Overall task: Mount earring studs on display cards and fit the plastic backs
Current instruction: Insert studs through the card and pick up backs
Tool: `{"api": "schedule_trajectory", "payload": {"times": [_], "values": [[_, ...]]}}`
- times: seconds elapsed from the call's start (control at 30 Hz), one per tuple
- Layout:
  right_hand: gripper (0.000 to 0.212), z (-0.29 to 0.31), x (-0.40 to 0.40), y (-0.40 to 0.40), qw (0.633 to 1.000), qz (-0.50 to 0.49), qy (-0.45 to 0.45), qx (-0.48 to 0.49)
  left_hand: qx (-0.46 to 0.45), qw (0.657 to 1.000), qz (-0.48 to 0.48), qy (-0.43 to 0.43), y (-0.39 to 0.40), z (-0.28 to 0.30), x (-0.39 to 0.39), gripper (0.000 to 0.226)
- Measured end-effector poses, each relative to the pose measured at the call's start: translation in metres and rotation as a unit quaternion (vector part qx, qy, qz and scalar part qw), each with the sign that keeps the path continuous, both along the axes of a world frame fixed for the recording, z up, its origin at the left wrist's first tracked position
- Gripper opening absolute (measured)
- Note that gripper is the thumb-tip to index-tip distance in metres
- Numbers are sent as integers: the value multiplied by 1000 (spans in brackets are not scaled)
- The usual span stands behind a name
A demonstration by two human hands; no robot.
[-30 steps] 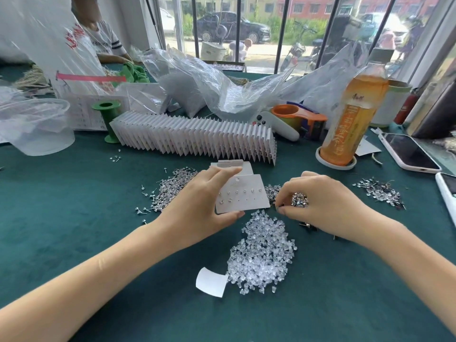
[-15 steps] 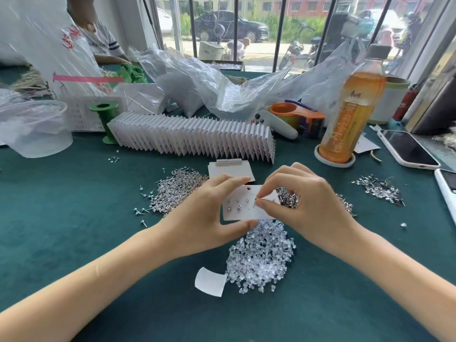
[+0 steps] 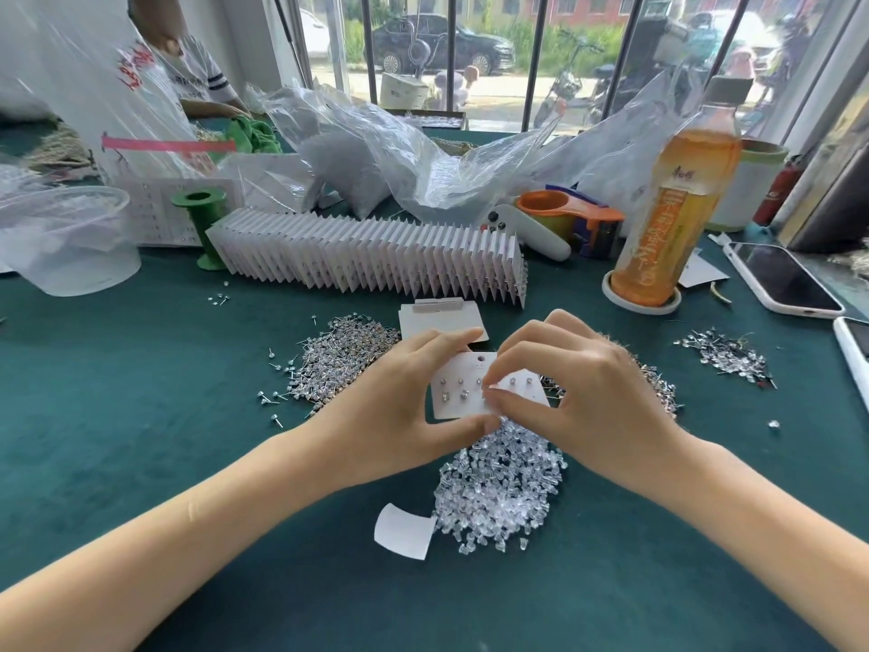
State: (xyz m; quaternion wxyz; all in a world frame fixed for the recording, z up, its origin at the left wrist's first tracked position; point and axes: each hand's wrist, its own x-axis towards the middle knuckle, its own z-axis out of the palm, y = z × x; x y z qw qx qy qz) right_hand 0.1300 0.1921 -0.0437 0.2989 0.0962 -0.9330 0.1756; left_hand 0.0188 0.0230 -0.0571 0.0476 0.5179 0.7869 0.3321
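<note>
White card, two hands, seven visible studs.

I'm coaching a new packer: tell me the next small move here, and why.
Probably push the stud through the small white display card. The left hand grips the card's edges above the pile of clear plastic backs, and the right hand pinches at its middle, where one row is unfilled.

Two bare forearms, no sleeves, left hand and right hand without rings or gloves.
</note>
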Motion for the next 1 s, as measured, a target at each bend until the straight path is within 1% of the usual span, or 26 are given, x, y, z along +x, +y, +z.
{"api": "schedule_trajectory", "payload": {"times": [0.17, 0.37, 0.5, 0.57, 0.63, 0.7, 0.77, 0.87, 1.0], "values": [[7, 0, 0, 4, 1000, 22, -5, -3, 6, 1000, 3, -2, 1, -2, -3, 82], [8, 1, 0, 7, 1000, 14, -6, -19, 5, 1000, 7, -4, 0, -1, -3, 83], [13, 13, 4, 14, 999, -18, 6, -50, 5, 1000, 7, -10, 0, 0, -3, 86], [10, 24, 9, 28, 996, -46, 7, -72, 2, 1000, 10, -12, 0, 1, -3, 88], [8, 31, 18, 46, 994, -67, -36, -79, -2, 1000, 12, -11, 0, 1, -3, 89], [6, 28, 29, 62, 988, -77, -116, -63, -4, 1000, 15, -17, 0, 0, -2, 90], [5, 18, 41, 69, 979, -88, -174, -53, -5, 1000, 19, -22, 1, -1, -3, 90], [10, 4, 51, 66, 973, -91, -206, -51, 2, 998, 27, -50, 1, -1, -2, 90], [10, -2, 49, 57, 972, -108, -209, 6, 6, 997, 24, -71, 1, -1, -2, 90]]}}
